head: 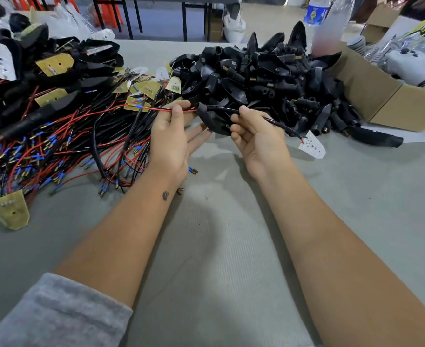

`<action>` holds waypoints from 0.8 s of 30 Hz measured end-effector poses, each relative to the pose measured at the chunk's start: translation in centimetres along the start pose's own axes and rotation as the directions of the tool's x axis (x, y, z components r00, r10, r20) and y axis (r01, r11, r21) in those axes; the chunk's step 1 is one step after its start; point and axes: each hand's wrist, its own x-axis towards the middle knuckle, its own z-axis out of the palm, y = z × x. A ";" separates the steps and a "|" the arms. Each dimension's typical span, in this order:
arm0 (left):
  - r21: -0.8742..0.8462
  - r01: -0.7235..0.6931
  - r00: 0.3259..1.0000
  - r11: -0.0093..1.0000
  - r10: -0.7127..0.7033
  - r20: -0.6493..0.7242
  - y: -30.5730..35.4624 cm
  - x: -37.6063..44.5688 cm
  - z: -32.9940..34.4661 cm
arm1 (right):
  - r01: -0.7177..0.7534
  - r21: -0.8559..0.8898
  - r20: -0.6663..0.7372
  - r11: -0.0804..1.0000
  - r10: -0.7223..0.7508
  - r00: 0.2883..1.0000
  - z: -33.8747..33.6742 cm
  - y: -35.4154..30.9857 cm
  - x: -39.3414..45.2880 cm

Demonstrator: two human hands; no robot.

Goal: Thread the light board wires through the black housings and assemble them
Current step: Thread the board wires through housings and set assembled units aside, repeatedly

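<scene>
Wires (pixel 186 110) from one light board (pixel 312 145) run through a black housing (pixel 215 121) held up between the two hands above the counter (pixel 231 246). The left hand (pixel 175 136) pinches the red wire between thumb and forefinger where it leaves the housing's narrow end, its other fingers loosely spread beneath. The right hand (pixel 252 136) curls round the wider end of the housing and the black sheathed lead, and the small white board dangles from that lead just past the hand, close over the counter.

By the look of it the threading is done and the board has yet to be drawn home. To do this well, the person should pull with the left hand in line with the housing's neck, not at an angle, so the thin wire does not chafe on the rim. The right hand ought to steady the housing and feed the lead, guiding the board so it enters flat, lit face outward. A sharp tug risks straining the joints at the board.

Loose wired boards (pixel 141 96) lie in a tangle to the left, and a heap of housings (pixel 269 71) sits behind, beside a cardboard box (pixel 381 96).
</scene>
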 end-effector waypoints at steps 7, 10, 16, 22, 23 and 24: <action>-0.071 0.036 0.997 0.997 -0.031 0.072 0.0 0.1 -0.2 | 0.036 -0.102 -0.013 0.994 -0.038 0.999 -0.1 -0.2 -0.1; -0.108 0.039 0.995 0.993 -0.028 0.101 0.1 0.0 -0.3 | 0.066 -0.193 -0.008 0.979 -0.069 0.998 0.1 -0.1 -0.3; -0.003 0.070 0.988 0.998 -0.069 0.135 0.0 0.0 -0.1 | 0.156 -0.405 0.036 0.901 -0.154 0.987 0.4 0.1 -0.9; -0.032 0.018 0.999 0.999 -0.017 0.032 0.1 0.2 -0.3 | 0.128 -0.402 0.096 0.906 -0.097 0.991 0.6 0.1 -0.8; -0.055 0.012 1.000 0.998 -0.012 0.010 0.2 0.3 -0.4 | 0.106 -0.363 0.107 0.926 -0.072 0.992 0.6 0.0 -0.8; -0.073 0.009 1.000 0.997 -0.010 -0.010 0.3 0.4 -0.5 | 0.076 -0.302 0.118 0.950 -0.042 0.992 0.6 -0.1 -0.8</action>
